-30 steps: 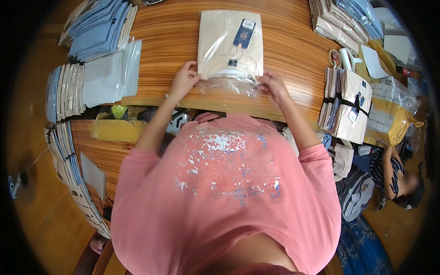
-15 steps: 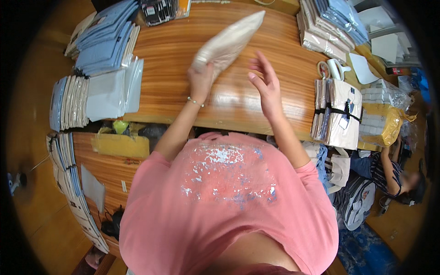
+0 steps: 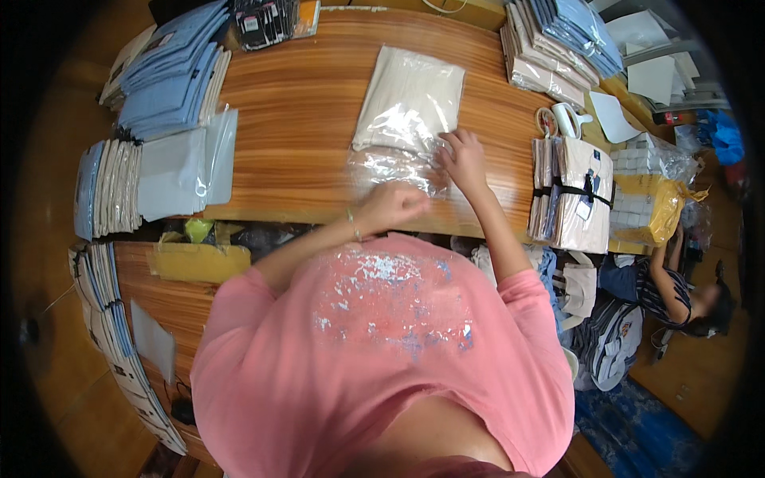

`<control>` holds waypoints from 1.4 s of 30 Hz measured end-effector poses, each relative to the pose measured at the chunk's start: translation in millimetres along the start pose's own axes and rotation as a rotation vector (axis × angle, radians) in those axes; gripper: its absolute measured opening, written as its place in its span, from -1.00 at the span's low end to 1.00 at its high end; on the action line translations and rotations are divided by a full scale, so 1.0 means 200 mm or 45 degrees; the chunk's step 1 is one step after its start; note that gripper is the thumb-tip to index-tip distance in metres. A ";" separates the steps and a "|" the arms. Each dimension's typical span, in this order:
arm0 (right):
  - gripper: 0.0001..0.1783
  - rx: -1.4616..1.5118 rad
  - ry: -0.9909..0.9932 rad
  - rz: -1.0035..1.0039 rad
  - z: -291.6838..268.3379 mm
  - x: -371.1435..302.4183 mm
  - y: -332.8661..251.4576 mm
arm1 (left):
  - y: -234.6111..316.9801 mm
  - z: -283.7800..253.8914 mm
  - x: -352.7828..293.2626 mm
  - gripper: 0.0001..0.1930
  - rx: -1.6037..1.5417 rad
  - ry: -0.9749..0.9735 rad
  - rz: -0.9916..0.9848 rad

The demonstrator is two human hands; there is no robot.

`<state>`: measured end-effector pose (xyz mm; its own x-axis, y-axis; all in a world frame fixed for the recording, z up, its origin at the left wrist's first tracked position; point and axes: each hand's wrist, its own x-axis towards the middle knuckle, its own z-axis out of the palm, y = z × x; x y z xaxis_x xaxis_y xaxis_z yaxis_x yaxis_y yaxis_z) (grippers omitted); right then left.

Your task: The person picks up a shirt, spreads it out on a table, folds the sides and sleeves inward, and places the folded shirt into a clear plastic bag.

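Observation:
A folded cream garment (image 3: pixel 414 95) lies flat on the table inside a clear plastic bag (image 3: pixel 398 169), whose loose end points toward me. My right hand (image 3: pixel 464 161) is at the bag's right edge, fingers bent and closed on the plastic. Just below the loose end is my left hand (image 3: pixel 398 205), its fingers curled shut; what they hold, if anything, is too blurred to make out. A bracelet circles my left wrist.
Stacks of blue folded garments (image 3: pixel 171 72) and clear bags (image 3: pixel 171 171) line the left. Bagged garments (image 3: pixel 550 52), a tape roll (image 3: pixel 546 121), a white handheld tool (image 3: pixel 567 119) and a strapped bundle (image 3: pixel 586 191) stand right. Another person (image 3: pixel 677 291) is at far right.
The bagged garment, held up tilted in my left hand before, now lies flat. My left hand has let go of its side and come nearer me; my right hand has come down onto the bag.

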<state>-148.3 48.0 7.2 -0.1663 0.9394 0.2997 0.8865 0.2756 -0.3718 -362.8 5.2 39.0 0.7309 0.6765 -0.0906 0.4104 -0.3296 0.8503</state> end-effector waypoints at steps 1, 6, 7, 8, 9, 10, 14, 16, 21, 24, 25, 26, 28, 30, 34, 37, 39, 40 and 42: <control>-0.72 0.076 -0.044 -0.098 0.01 0.02 -0.09 | -0.10 -0.01 0.05 -0.78 0.676 0.676 0.669; -0.76 -0.149 -0.272 -0.364 0.24 0.00 -0.15 | -0.31 -0.06 0.11 -0.84 0.615 -0.037 -0.314; -0.73 -0.172 -0.272 -0.398 0.23 0.01 -0.14 | -0.35 -0.05 0.09 -0.82 0.671 0.031 -0.207; -0.69 -0.195 -0.272 -0.430 0.22 0.02 -0.12 | -0.39 -0.04 0.06 -0.81 0.728 0.098 -0.099; -0.66 -0.219 -0.270 -0.455 0.20 0.02 -0.13 | -0.42 -0.03 0.04 -0.79 0.784 0.160 0.014; -0.54 -0.209 -0.093 -0.498 0.20 0.02 -0.14 | -0.43 0.00 0.04 -0.78 0.756 0.263 0.076; -0.47 -0.406 0.059 -0.635 0.18 0.12 -0.23 | -0.47 0.08 0.04 -0.71 0.805 0.446 0.235; -0.47 -0.225 -0.131 -0.584 0.21 0.18 -0.14 | -0.47 0.10 0.05 -0.69 0.869 0.392 0.249; -0.51 -0.038 -0.331 -0.471 0.12 0.30 -0.15 | -0.46 0.08 0.14 -0.65 1.142 0.524 0.232; -0.53 -0.002 -0.269 -0.478 0.14 0.31 -0.13 | -0.45 0.09 0.20 -0.61 1.129 0.534 0.016; -0.53 -0.003 -0.261 -0.475 0.14 0.31 -0.12 | -0.44 0.09 0.21 -0.59 1.100 0.518 -0.001; -0.54 -0.028 -0.256 -0.474 0.14 0.31 -0.12 | -0.44 0.08 0.23 -0.58 1.069 0.504 -0.017; -0.56 -0.066 -0.251 -0.463 0.15 0.29 -0.13 | -0.44 0.08 0.22 -0.54 1.067 0.471 -0.050; -0.57 -0.040 -0.246 -0.457 0.17 0.27 -0.14 | -0.44 0.09 0.22 -0.50 1.124 0.453 -0.072; -0.55 0.036 -0.219 -0.452 0.26 0.22 -0.13 | -0.46 0.12 0.11 -0.48 1.052 0.429 -0.040; -0.57 0.122 -0.134 -0.352 0.28 0.17 -0.14 | -0.45 0.11 -0.08 -0.52 0.852 0.369 -0.100; -0.61 0.034 0.105 -0.302 0.27 0.08 -0.23 | -0.40 0.02 -0.21 -0.57 0.779 0.252 -0.210; -0.62 -0.017 0.222 -0.274 0.27 0.04 -0.28 | -0.36 -0.06 -0.22 -0.60 0.599 0.121 -0.305; -0.75 0.111 0.149 -0.286 0.36 -0.06 -0.36 | -0.27 -0.29 -0.17 -0.65 0.238 -0.153 -0.493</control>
<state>-240.4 31.8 -32.9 -0.2990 0.8240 0.4812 0.7915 0.4958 -0.3572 -440.4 37.7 26.3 0.5573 0.6958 -0.4530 0.7500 -0.1878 0.6342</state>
